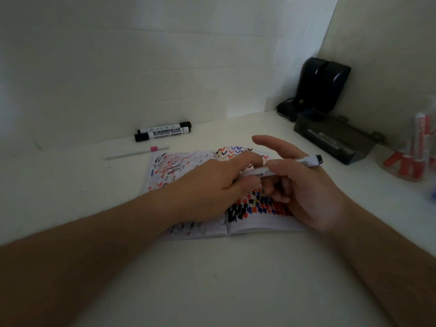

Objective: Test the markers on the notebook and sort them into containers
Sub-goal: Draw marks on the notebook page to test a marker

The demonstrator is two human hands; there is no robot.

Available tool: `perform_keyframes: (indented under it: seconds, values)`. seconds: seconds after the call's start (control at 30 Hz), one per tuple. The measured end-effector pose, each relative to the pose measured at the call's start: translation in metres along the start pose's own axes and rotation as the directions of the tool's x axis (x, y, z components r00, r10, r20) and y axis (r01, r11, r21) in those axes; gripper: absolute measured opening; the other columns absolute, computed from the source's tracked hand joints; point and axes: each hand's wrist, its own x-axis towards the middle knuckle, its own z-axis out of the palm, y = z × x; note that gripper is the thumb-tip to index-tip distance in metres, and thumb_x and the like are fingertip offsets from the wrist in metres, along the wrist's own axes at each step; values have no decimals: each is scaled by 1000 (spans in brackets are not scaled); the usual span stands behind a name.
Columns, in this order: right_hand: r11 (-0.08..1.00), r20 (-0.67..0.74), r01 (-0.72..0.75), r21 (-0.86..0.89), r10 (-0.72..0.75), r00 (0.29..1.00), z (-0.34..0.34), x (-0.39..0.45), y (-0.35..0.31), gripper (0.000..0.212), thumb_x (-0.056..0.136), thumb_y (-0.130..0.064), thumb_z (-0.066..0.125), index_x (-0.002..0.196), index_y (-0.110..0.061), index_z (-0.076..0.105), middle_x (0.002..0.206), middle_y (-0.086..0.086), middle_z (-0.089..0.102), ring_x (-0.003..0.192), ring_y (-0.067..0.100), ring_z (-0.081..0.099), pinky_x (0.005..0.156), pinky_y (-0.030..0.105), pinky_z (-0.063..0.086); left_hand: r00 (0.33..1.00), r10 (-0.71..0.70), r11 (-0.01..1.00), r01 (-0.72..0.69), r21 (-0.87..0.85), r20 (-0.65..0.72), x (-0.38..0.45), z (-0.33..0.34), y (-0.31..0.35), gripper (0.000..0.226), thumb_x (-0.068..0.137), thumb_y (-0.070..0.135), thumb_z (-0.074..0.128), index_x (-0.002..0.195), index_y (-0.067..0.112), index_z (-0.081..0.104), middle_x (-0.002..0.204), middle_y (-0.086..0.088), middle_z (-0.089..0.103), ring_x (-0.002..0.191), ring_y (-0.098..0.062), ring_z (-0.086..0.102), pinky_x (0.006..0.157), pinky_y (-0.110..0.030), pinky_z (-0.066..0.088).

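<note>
While the notebook (188, 175) lies open, both hands, left hand (212, 185) and right hand (304, 185), fingers curled round 1 marker (283, 166)

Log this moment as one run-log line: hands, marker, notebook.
left hand: grips marker's near end | right hand: holds marker barrel, black end right | notebook: open, scribbled, beneath both hands

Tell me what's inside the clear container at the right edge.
The clear glass container holds red-and-white markers standing and leaning. Its right side is cut off by the frame, so the count stays unknown.
</note>
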Motion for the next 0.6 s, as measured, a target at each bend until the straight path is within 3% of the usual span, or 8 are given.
perform_keyframes:
  seconds: [0.1, 0.17, 0.23, 0.33, 0.4, 0.47, 0.6]
  values:
    - [990, 51, -44, 135, 37, 998, -22, 2, -13, 47, 69, -25, 68, 115, -18, 73, 67, 11, 59, 58, 22, 48, 49, 23, 37, 995, -90, 988, 96, -120, 49, -4, -4, -2, 21, 105, 44, 47, 122, 38, 35, 75, 8, 62, 61, -7, 50, 61, -28, 45]
    - [964, 73, -46, 262, 28, 997, -39, -2, -28, 48, 55, -31, 77, 100, -13, 75, 72, 10, 62, 64, 21, 53, 52, 23, 46, 987, -129, 989, 135, -60, 93, -7, -8, -7, 27, 100, 34, 59, 118, 40, 41, 84, 3, 63, 69, -12, 55, 70, -39, 52]
    - [957, 116, -32, 287, -2, 993, -47, -10, -39, 41, 56, -32, 83, 91, -11, 77, 74, 10, 64, 67, 21, 58, 55, 24, 50, 989, -97, 993, 89, 73, 108, -9, -10, -11, 19, 95, 37, 64, 109, 45, 54, 89, 8, 62, 78, -10, 59, 76, -41, 55]
    - [989, 214, -29, 146, -3, 977, -35, -16, -40, 23, 69, -30, 88, 74, -12, 74, 61, 9, 58, 52, 19, 49, 45, 21, 41, 990, -59, 991, 43, 126, 126, -5, -9, -9, 8, 92, 41, 68, 100, 43, 68, 91, 15, 62, 83, -3, 60, 79, -36, 55]
    - [998, 152, -43, -39, 49, 987, -23, -20, -28, 26, 68, -22, 89, 64, -12, 66, 53, 9, 53, 45, 17, 42, 41, 18, 33, 989, -63, 989, 44, 140, 135, -2, -8, -7, 9, 91, 39, 70, 99, 42, 72, 88, 14, 65, 80, -4, 61, 77, -34, 55]
    - [983, 66, -46, -177, 58, 996, -12, -25, -13, 19, 71, -10, 81, 65, -12, 63, 54, 11, 53, 43, 15, 44, 40, 18, 34, 989, -62, 988, 41, 150, 138, 2, -7, -8, 10, 89, 40, 71, 98, 43, 72, 86, 12, 67, 79, -4, 63, 76, -34, 56]
    - [940, 2, -11, -340, 13, 1000, -6, -30, 0, 16, 75, -11, 76, 67, -15, 62, 58, 6, 60, 48, 16, 51, 47, 27, 40, 990, -55, 989, 37, 141, 130, 5, -4, -10, 10, 87, 42, 72, 97, 44, 73, 85, 11, 68, 78, -4, 63, 75, -31, 54]
